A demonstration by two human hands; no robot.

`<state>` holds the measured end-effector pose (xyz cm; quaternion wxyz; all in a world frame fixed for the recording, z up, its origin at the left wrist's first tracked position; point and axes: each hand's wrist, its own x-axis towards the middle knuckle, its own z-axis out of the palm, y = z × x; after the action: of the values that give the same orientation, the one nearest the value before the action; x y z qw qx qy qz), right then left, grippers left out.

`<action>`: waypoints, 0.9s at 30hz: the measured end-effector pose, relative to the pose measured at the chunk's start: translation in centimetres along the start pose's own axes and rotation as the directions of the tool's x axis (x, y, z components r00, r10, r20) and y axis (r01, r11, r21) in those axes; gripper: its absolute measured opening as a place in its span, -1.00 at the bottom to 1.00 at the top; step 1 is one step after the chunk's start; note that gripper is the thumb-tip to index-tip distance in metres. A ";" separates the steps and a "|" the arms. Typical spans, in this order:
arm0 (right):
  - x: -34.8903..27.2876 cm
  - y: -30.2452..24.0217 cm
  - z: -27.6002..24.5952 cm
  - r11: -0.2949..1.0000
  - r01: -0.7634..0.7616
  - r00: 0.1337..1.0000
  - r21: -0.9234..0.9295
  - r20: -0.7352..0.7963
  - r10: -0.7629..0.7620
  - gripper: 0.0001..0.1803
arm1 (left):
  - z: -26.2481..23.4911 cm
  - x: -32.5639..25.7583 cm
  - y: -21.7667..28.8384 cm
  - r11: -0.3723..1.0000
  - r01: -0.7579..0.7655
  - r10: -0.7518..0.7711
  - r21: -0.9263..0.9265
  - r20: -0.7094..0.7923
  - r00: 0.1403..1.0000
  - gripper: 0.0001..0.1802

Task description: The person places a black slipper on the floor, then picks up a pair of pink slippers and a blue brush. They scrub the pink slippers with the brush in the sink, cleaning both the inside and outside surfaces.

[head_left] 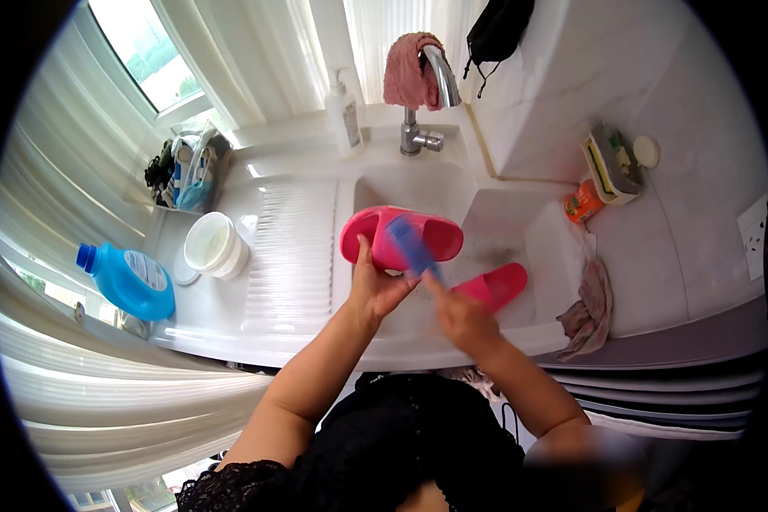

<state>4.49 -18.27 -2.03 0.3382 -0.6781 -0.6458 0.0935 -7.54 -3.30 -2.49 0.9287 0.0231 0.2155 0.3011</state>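
A pink slipper (358,232) is held above the sink by my left hand (373,288), with the thumb on its upper side and the fingers beneath. My right hand (467,320) is closed around a blue scrubbing brush (412,245), which lies across the slipper's strap. Motion blurs the brush and the right hand, and the bristles cannot be made out. The second pink slipper (505,285) rests in the sink basin (529,235), partly behind my right hand.
Left of the basin are a ribbed washboard (292,256), a white tub (217,246), a blue detergent bottle (128,280) and a clear box (200,171). A pump bottle (344,119) and a faucet (411,136) with a pink cloth (405,72) stand behind. A rag (590,307) hangs at right.
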 end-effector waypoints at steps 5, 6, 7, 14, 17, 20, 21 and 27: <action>-0.8 -0.7 -0.5 0.980 0.078 0.990 -0.181 0.126 -0.056 -0.36 | 0.0 -0.1 0.5 0.996 0.081 -0.079 0.023 -0.051 0.996 -0.55; 0.1 0.3 -0.6 0.994 0.032 0.998 -0.109 0.052 -0.026 -0.37 | 0.7 -0.5 0.5 0.997 0.071 -0.067 0.027 -0.113 0.991 -0.54; 0.6 0.7 -0.8 0.999 -0.011 1.000 -0.032 -0.020 0.010 -0.39 | 1.1 -0.8 0.4 0.998 0.062 -0.056 0.033 -0.175 0.983 -0.54; 0.7 0.4 -1.1 0.997 -0.059 0.998 0.058 -0.029 0.061 -0.42 | 0.1 -0.6 0.1 0.999 0.036 -0.034 0.023 -0.088 0.996 -0.62; -0.7 -1.7 -0.6 0.986 0.123 0.981 -0.112 0.167 -0.103 -0.39 | -1.5 0.5 0.5 1.000 0.005 -0.006 0.027 0.034 0.999 -0.59; 0.4 -0.4 -0.2 0.997 0.065 0.996 -0.038 -0.058 -0.067 -0.37 | 0.3 -0.7 0.0 0.999 -0.020 0.022 0.049 -0.033 0.999 -0.55; 0.8 -0.1 -0.2 1.000 0.029 0.993 0.009 -0.114 -0.027 -0.36 | 0.7 -1.0 0.1 0.999 -0.024 0.025 0.044 -0.045 0.999 -0.54; -0.1 -0.6 -1.1 0.988 -0.102 0.994 0.115 -0.017 0.104 -0.45 | 0.5 -1.7 0.9 0.999 -0.023 0.022 -0.035 -0.022 1.000 -0.52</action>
<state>4.65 -18.82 -0.91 0.3784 -0.6912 -0.5996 0.1397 -9.06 -3.45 -1.23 0.9231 0.0059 0.2197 0.3156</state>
